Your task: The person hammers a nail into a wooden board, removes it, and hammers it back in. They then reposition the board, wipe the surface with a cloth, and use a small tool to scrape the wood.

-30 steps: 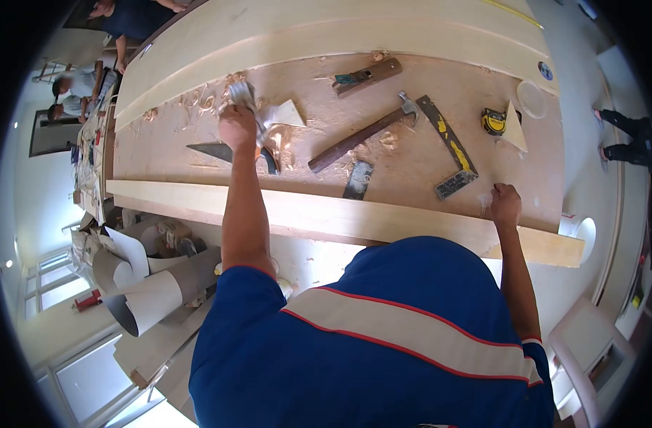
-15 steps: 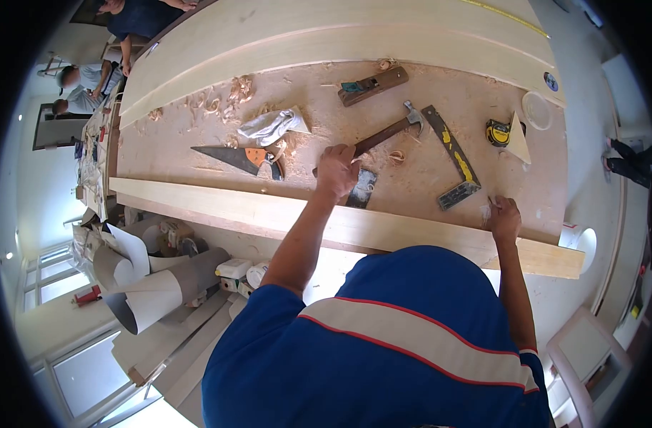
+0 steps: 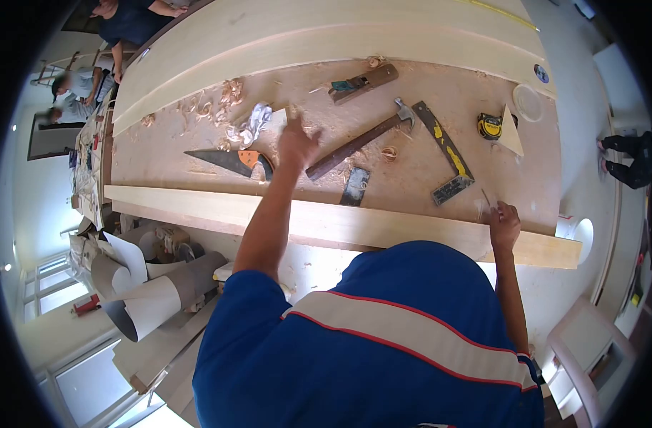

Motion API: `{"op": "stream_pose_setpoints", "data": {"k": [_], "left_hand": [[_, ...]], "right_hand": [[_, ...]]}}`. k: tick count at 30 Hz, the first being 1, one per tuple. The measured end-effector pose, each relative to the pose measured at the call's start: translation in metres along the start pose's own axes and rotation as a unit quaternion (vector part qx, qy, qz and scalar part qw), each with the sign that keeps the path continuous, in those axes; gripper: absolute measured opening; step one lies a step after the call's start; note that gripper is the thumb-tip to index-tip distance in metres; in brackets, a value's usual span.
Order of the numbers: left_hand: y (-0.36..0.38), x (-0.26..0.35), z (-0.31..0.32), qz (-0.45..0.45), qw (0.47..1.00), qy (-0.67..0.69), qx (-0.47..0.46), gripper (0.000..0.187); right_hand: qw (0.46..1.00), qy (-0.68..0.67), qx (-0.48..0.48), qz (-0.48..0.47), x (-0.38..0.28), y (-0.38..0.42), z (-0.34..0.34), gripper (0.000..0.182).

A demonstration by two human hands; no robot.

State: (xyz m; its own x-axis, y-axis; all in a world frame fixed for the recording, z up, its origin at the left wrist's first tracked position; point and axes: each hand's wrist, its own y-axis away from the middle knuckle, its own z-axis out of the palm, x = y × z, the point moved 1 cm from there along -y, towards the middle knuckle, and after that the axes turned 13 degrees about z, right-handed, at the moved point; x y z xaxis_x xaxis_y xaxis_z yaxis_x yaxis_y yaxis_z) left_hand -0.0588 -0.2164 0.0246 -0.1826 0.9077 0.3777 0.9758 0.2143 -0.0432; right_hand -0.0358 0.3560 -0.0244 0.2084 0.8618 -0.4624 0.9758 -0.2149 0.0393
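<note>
My left hand (image 3: 297, 146) hovers or rests over the board with its fingers apart, beside a crumpled white cloth (image 3: 256, 123) and a pale flat offcut (image 3: 277, 120). Right of it lies the hammer (image 3: 358, 146), head away from me. A handsaw (image 3: 229, 161) with an orange-marked handle lies to the left, and a dark metal plate (image 3: 355, 187) below the hammer. My right hand (image 3: 505, 222) pinches a thin stick-like item (image 3: 486, 197) near the front edge. The try square (image 3: 446, 146) with yellow marks lies between hammer and right hand.
A wooden plane (image 3: 365, 83), a yellow tape measure (image 3: 490, 126), a triangular wood piece (image 3: 511, 132) and a round lid (image 3: 528, 103) lie farther back. A long plank (image 3: 326, 220) runs along the near edge. Other people are at the upper left; rolled sheets (image 3: 158, 296) stand below.
My left hand has let go of the hammer handle and moved left and away from me, towards the cloth. The cloth is more bunched up. My right hand stays in nearly the same place.
</note>
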Motion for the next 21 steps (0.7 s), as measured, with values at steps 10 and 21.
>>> {"op": "stream_pose_setpoints", "data": {"k": [10, 21], "left_hand": [[-0.026, 0.015, 0.008, 0.234, 0.966, -0.114, 0.017, 0.015], [0.007, 0.028, 0.075, 0.260, 0.966, 0.008, 0.018, 0.005]], "right_hand": [[1.000, -0.009, 0.001, -0.008, 0.001, 0.008, -0.007, 0.022], [1.000, -0.026, 0.003, -0.002, -0.006, 0.014, -0.009, 0.021]]}}
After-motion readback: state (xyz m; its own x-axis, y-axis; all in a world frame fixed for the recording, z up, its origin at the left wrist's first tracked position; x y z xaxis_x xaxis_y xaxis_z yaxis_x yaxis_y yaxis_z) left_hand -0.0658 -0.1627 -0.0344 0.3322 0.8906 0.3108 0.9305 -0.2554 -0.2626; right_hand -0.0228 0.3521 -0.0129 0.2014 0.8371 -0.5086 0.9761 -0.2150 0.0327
